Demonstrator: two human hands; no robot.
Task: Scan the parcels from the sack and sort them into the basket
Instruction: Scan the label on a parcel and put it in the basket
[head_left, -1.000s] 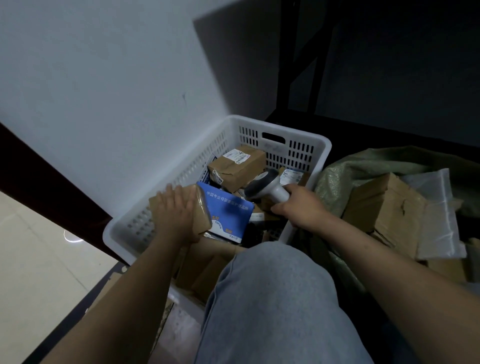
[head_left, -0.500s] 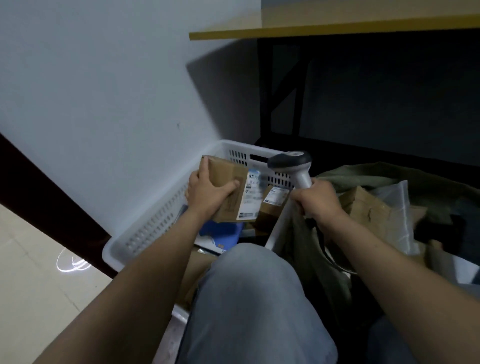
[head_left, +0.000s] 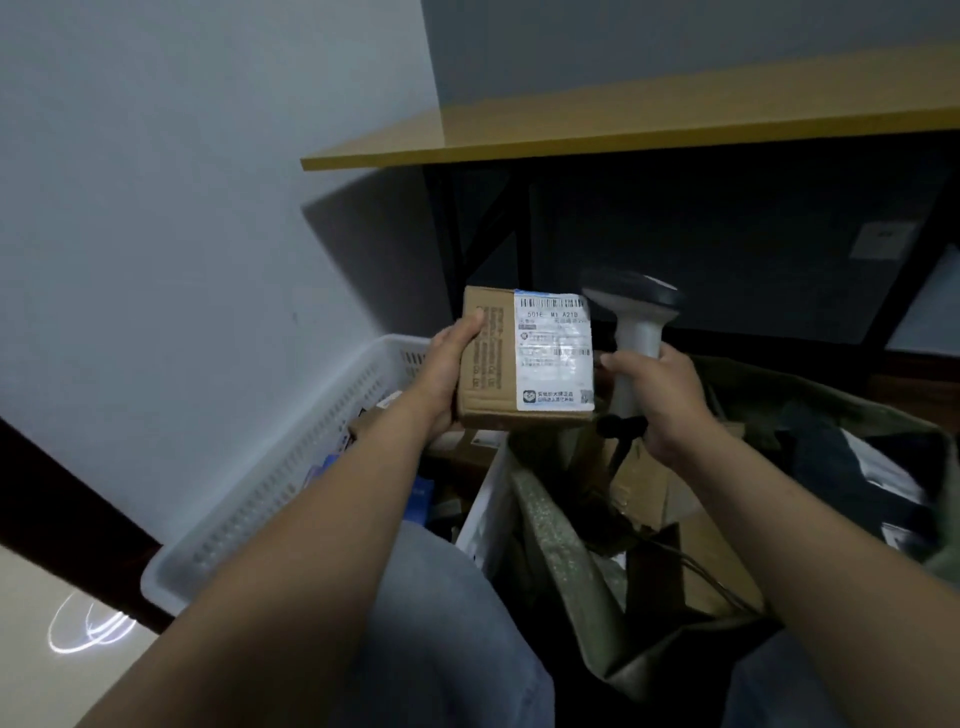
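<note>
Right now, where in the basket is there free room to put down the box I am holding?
Little shows free. The basket inside is mostly hidden behind your left arm; the strip showing beside its left wall holds parcels. The sack is crowded with boxes. Bare: the tabletop above and the floor tiles left of the basket.

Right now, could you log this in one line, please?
left hand holds box | right hand grips scanner | box outside basket

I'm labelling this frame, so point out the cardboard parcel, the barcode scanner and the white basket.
cardboard parcel (head_left: 485, 374): head view, brown face beside its label.
barcode scanner (head_left: 636, 332): head view, its pale neck.
white basket (head_left: 291, 478): head view, perforated left wall.
</note>
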